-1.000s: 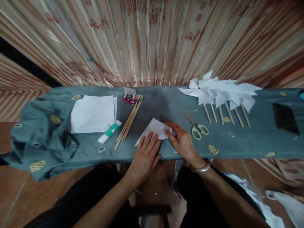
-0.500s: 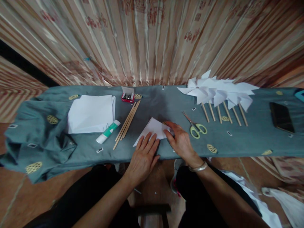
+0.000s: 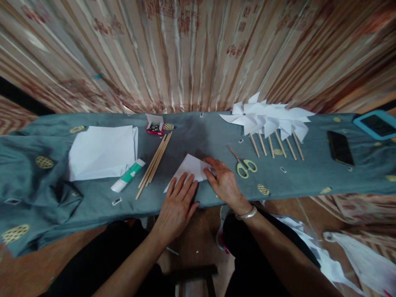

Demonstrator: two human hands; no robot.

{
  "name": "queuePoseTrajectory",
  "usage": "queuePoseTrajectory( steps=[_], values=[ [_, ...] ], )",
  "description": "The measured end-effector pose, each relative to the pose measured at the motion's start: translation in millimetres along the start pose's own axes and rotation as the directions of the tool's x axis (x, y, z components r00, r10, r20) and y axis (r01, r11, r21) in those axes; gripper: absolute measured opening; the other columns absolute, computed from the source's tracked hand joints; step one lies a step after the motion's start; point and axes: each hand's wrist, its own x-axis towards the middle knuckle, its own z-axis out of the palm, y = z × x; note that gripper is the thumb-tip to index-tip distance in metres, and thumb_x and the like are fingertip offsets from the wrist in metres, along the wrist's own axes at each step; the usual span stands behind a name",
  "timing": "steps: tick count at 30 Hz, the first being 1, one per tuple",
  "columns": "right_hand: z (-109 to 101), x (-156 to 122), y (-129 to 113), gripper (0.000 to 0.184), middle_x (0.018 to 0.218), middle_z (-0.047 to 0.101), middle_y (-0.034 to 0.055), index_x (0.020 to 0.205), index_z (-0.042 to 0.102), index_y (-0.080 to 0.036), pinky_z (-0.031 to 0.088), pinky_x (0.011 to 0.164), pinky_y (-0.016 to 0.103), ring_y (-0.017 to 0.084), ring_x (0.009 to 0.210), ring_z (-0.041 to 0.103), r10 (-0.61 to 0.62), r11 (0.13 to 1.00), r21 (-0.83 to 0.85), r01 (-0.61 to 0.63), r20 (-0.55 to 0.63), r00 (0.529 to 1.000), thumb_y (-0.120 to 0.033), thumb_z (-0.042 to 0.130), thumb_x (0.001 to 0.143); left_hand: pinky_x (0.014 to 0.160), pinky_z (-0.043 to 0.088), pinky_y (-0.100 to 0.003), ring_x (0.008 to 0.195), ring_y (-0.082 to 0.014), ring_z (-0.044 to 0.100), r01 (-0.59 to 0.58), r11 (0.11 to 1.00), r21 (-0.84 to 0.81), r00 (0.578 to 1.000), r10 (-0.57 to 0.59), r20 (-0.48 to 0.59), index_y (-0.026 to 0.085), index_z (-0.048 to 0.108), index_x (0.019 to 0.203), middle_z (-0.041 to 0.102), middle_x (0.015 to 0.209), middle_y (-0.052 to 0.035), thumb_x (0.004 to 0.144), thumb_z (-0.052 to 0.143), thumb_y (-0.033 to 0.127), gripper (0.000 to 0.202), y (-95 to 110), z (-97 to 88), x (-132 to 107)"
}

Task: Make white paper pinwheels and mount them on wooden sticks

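A folded white paper triangle lies on the grey-green cloth near the front edge. My left hand lies flat on the paper's near side, fingers stretched out. My right hand presses its fingertips on the paper's right corner, fingers bent, a silver bangle on the wrist. Green-handled scissors lie just right of that hand. A bundle of wooden sticks lies left of the paper.
A stack of white sheets, a green-and-white glue tube and a small red box sit at left. Finished paper pinwheels on sticks lie at back right, beside a dark phone and a blue-cased device. Striped curtain behind.
The view has shifted so everything sits further left in frame, and the blue-cased device has come into sight. Both hands stay on the paper in the same pose.
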Motion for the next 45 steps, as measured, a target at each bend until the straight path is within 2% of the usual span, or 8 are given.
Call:
queuePoseTrajectory(
  steps=[6, 13, 17, 25, 45],
  values=[
    [-1.4, -0.6, 0.2, 0.036, 0.116, 0.071, 0.0135, 0.126, 0.059, -0.015, 0.053, 0.092, 0.043, 0.028, 0.104, 0.066, -0.015, 1.000, -0.025, 0.015, -0.011, 1.000, -0.034, 0.046, 0.098, 0.115, 0.033, -0.057, 0.142, -0.0343, 0.037, -0.009, 1.000, 0.007, 1.000, 0.009, -0.009, 0.009, 0.047, 0.139, 0.048, 0.148, -0.0168, 0.093, 0.053, 0.029, 0.051, 0.5, -0.5, -0.1],
    [-1.2, -2.1, 2.1, 0.040, 0.111, 0.072, 0.0153, 0.128, 0.057, -0.013, 0.053, 0.091, 0.045, 0.030, 0.102, 0.065, -0.039, 0.997, -0.063, 0.039, 0.004, 0.999, -0.037, 0.044, 0.099, 0.117, 0.030, -0.057, 0.145, -0.0315, 0.033, 0.029, 0.999, -0.024, 0.999, -0.028, 0.029, 0.011, 0.046, 0.141, 0.047, 0.150, -0.0175, 0.096, 0.048, 0.032, 0.050, 2.0, -1.1, -0.5],
    [-1.2, -1.6, 1.9, 0.040, 0.110, 0.071, 0.0146, 0.128, 0.057, -0.015, 0.053, 0.089, 0.045, 0.029, 0.100, 0.065, -0.046, 0.995, -0.085, 0.046, 0.005, 0.999, -0.038, 0.043, 0.099, 0.116, 0.031, -0.057, 0.145, -0.0326, 0.034, 0.025, 0.999, -0.022, 0.999, -0.024, 0.027, 0.010, 0.046, 0.141, 0.046, 0.150, -0.0174, 0.095, 0.050, 0.031, 0.051, 2.1, -1.2, -0.3],
    [-0.4, -0.6, 0.6, 0.039, 0.110, 0.072, 0.0155, 0.127, 0.057, -0.011, 0.053, 0.090, 0.045, 0.030, 0.103, 0.064, -0.073, 0.993, -0.095, 0.072, -0.014, 0.997, -0.035, 0.044, 0.099, 0.117, 0.030, -0.057, 0.144, -0.0327, 0.034, 0.034, 0.999, -0.028, 0.999, -0.033, 0.043, 0.011, 0.045, 0.142, 0.046, 0.150, -0.0164, 0.094, 0.052, 0.033, 0.052, 0.9, -1.8, 0.8],
    [0.2, 0.1, 0.6, 0.038, 0.115, 0.070, 0.0144, 0.128, 0.057, -0.015, 0.051, 0.093, 0.047, 0.030, 0.107, 0.062, -0.085, 0.991, -0.106, 0.084, -0.002, 0.996, -0.035, 0.042, 0.099, 0.116, 0.031, -0.057, 0.145, -0.0326, 0.032, 0.027, 0.999, -0.043, 0.997, -0.023, 0.075, 0.010, 0.043, 0.143, 0.045, 0.150, -0.0179, 0.095, 0.052, 0.036, 0.055, -2.3, -3.3, 1.6]
  ],
)
